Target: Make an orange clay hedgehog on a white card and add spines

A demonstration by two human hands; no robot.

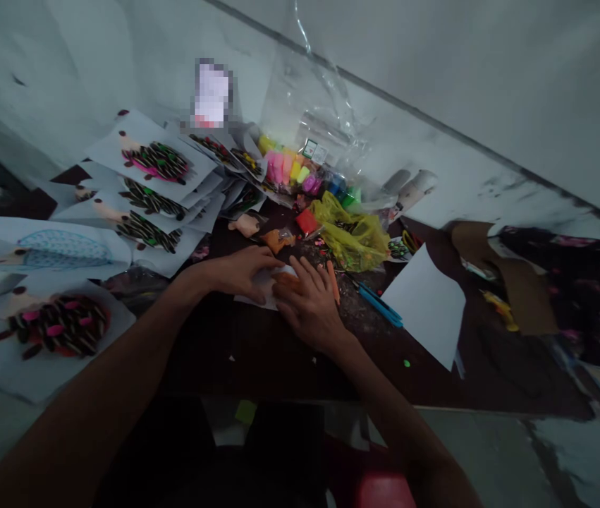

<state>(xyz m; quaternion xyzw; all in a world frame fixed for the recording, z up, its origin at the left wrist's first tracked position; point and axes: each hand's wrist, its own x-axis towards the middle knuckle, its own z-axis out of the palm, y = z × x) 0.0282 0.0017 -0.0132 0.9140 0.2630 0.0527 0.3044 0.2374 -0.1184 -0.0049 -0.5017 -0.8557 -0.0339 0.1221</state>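
Observation:
In the head view, a small white sheet of paper [262, 288] lies on the dark table with orange-brown modelling clay [286, 280] on it. My right hand [311, 303] rests over the clay, fingers stretched out and flat, hiding part of it. At the paper's left side, my left hand [239, 271] lies with its thumb apart from its fingers, close to the clay. An orange stick [334, 282] touches or nearly touches the right fingers. Just beyond the hands are a bag of orange clay [278, 240] and a pale clay lump [245, 224].
Paper sheets with seed-covered hedgehog pictures [156, 162] pile up at left. Behind are colourful clay packs [294, 169] in clear plastic and a yellow plastic bag [355, 236]. Blue-handled scissors [378, 303] and a white sheet [429, 303] lie at right. A blurred-out phone-like object [212, 93] stands at the wall.

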